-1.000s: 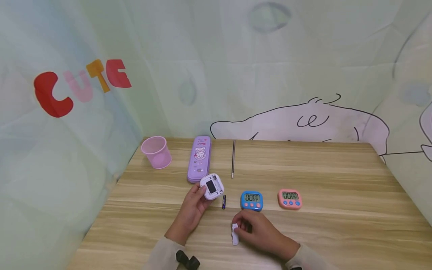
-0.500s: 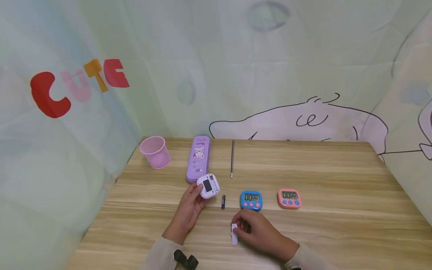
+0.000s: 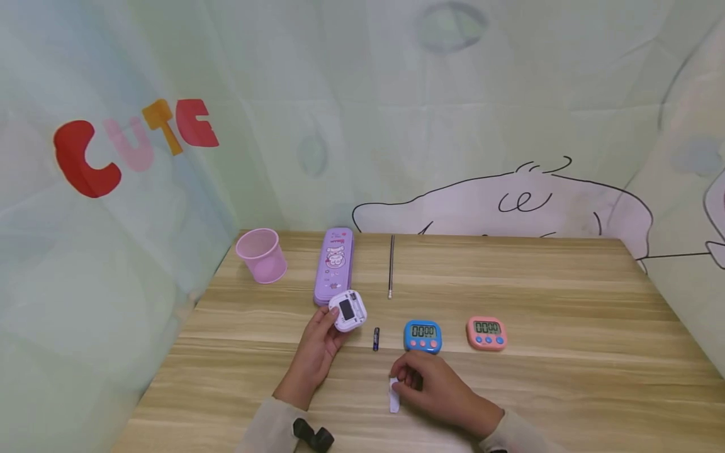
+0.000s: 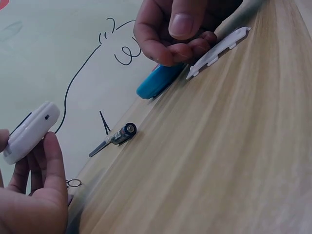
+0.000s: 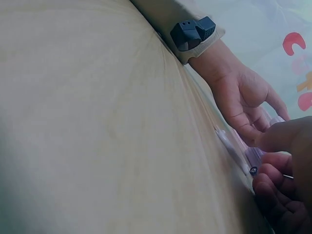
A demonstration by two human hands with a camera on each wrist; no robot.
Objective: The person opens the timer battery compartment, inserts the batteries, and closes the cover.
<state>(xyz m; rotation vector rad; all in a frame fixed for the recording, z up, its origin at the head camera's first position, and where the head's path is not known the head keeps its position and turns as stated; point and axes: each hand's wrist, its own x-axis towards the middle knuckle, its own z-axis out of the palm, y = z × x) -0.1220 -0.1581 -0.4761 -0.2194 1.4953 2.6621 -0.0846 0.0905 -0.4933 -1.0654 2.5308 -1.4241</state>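
My left hand (image 3: 320, 352) holds a white timer (image 3: 355, 321) between thumb and fingers, above the table by the pencil case. Its back faces up, with a dark rectangle and an uncovered battery slot. A white battery cover (image 3: 394, 397) lies on the table under the fingertips of my right hand (image 3: 433, 387). In the left wrist view the cover (image 4: 219, 51) shows small tabs along one edge; the loosely curled fingers hover at its far side, gripping nothing. A dark AAA-type battery (image 3: 376, 339) lies between the hands, its end facing the left wrist camera.
A blue timer (image 3: 422, 337) and a pink timer (image 3: 486, 333) lie beyond my right hand, both reading 00:00. Farther back are a purple pencil case (image 3: 334, 264), a pink cup (image 3: 263, 258) and a thin dark pencil-like stick (image 3: 391, 267). A printed curtain (image 3: 362, 126) borders the wooden table.
The white cover has gone from standing on edge at my right fingertips to lying flatter on the table. My left hand has moved slightly left with the white timer.
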